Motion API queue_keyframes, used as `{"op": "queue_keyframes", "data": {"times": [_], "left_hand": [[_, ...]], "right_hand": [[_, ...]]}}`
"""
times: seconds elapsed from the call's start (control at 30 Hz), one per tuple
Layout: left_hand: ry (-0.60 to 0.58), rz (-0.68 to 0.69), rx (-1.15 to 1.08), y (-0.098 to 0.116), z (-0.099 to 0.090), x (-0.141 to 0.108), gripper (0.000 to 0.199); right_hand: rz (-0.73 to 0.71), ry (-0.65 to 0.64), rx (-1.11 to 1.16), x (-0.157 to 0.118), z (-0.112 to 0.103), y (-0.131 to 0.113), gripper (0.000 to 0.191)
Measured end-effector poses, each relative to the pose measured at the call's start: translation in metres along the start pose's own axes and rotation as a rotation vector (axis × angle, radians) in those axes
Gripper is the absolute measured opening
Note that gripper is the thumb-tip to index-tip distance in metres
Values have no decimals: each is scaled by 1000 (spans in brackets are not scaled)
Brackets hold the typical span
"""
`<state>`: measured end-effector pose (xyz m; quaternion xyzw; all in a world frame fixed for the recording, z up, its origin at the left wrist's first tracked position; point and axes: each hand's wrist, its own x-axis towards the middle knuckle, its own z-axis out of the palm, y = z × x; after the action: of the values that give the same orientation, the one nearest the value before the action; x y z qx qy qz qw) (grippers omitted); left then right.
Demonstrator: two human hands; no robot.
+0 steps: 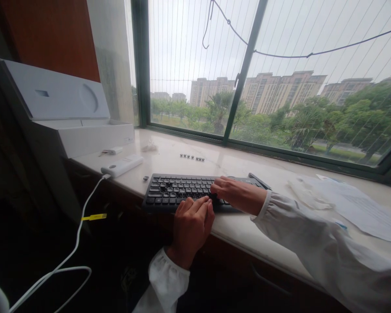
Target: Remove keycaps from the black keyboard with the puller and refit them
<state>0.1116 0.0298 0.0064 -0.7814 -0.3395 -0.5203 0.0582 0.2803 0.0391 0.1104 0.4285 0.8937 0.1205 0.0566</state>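
Observation:
A black keyboard (189, 187) lies along the front edge of the pale sill, with dark gaps where some keycaps are absent. My left hand (193, 219) reaches over its front edge, fingers together and fingertips at the lower rows. From the right, my right hand (234, 191) rests over the keyboard with curled fingers close to my left fingertips. Whatever lies between the fingertips is too small to make out. One loose keycap (145, 178) sits left of the keyboard, and several more keycaps (192, 157) stand in a row behind it.
At the left are an open white box (96, 139), a white power bank (122, 166) with a white cable (78, 234) hanging down, and a small white item (112, 151). Papers (365, 208) and clear plastic (308, 193) lie at the right. A green-framed window (223, 141) rises behind.

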Motion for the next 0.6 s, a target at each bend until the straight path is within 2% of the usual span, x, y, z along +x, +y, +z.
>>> {"op": "queue_keyframes", "data": {"times": [0.1, 0.23, 0.33, 0.4, 0.5, 0.6], "left_hand": [[10, 8, -2, 0, 0, 0, 18], [13, 12, -10, 0, 1, 0, 18], [12, 8, -7, 0, 0, 1, 18], [8, 8, -3, 1, 0, 1, 19], [2, 10, 1, 0, -1, 1, 20], [-5, 9, 11, 0, -1, 0, 20]], "right_hand": [[19, -8, 60, -1, -4, 1, 20], [150, 46, 236, -2, -7, 3, 24], [202, 58, 288, -2, -7, 4, 26], [180, 72, 294, -3, -7, 4, 28], [71, 100, 319, -6, -12, 5, 30], [-63, 41, 372, -12, -18, 5, 26]]}}
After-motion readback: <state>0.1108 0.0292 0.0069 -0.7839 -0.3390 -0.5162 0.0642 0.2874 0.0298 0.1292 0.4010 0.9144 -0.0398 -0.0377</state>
